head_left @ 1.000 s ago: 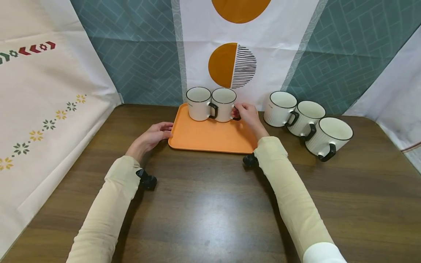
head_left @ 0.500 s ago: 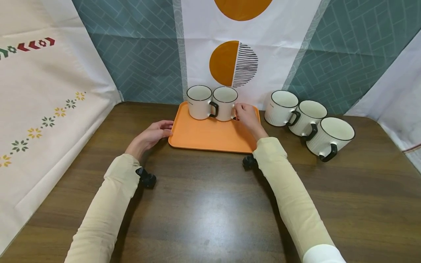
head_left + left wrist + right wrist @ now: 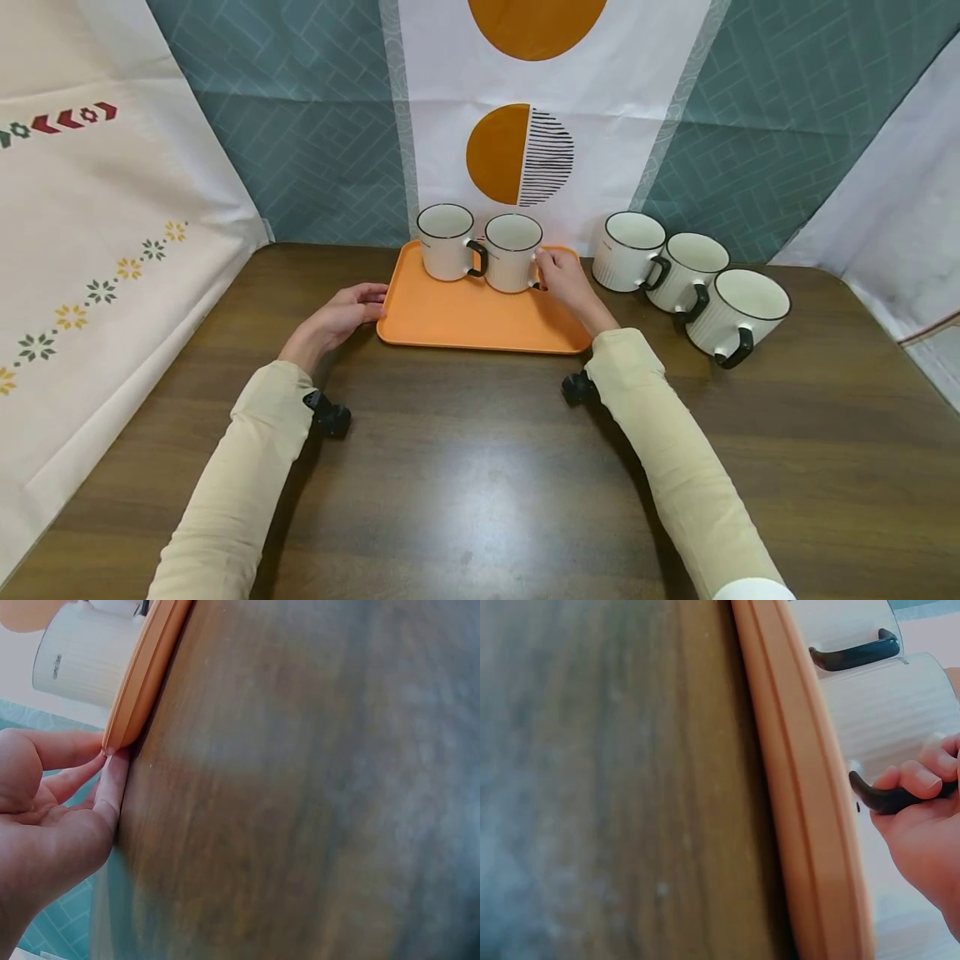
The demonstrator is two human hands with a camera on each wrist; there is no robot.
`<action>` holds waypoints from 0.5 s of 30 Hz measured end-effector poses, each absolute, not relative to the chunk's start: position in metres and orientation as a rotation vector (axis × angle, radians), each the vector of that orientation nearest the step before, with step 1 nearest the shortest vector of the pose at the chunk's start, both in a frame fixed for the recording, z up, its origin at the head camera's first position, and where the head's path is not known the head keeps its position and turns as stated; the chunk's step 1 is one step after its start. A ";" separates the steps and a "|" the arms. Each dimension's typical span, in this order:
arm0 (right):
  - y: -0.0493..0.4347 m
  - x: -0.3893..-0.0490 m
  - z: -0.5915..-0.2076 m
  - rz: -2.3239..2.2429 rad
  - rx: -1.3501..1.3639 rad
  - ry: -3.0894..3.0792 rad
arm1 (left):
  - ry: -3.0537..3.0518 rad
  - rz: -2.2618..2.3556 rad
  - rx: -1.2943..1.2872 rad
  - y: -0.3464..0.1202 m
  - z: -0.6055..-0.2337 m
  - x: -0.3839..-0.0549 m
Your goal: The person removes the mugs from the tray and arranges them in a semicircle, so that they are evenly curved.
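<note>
My right hand (image 3: 567,285), gripping the handle (image 3: 885,798) of a white mug (image 3: 512,260) upright on or just above the orange tray (image 3: 468,323) beside a neighbouring mug (image 3: 444,250), appears to be positioning it, my left hand (image 3: 341,318) touching the tray's edge with extended fingers (image 3: 71,748); a level release seems called for next.

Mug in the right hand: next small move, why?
Probably settle the white mug on the orange tray: it's over the tray beside another mug, base contact unclear, the right hand grips its handle, and the left hand holds the tray's edge.
</note>
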State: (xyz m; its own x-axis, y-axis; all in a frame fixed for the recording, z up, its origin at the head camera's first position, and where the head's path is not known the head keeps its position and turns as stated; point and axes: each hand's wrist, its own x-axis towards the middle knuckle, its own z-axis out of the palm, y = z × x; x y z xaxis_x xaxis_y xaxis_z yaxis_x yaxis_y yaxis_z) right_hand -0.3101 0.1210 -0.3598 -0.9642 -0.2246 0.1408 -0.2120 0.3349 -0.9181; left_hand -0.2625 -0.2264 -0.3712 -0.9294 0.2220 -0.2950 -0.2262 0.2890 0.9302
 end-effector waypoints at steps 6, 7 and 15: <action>0.119 -0.304 -0.362 -1.760 -0.363 2.563 | 2.203 1.685 -0.018 -0.228 -0.373 -0.262; 0.119 -0.302 -0.362 -1.770 -0.351 2.560 | 2.203 1.684 -0.020 -0.228 -0.373 -0.262; 0.127 -0.293 -0.356 -1.918 -0.248 2.448 | 2.193 1.682 -0.017 -0.225 -0.372 -0.263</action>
